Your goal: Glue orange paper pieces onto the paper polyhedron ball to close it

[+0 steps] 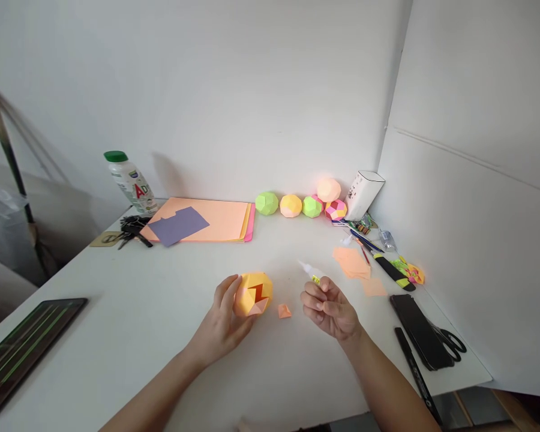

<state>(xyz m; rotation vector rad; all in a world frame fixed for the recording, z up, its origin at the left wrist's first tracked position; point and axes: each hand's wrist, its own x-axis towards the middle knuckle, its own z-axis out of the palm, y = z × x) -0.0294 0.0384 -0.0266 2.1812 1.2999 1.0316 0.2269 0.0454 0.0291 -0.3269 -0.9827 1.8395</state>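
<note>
A white table stands in a corner of white walls. The left hand rests on it, fingers curled around a yellow paper ball. The right hand hovers just beside, fingers closed on a small glue tube, nozzle pointing up-left. Between them lies a small orange paper piece. Farther back, a bottle shows red letters "AD".
</note>
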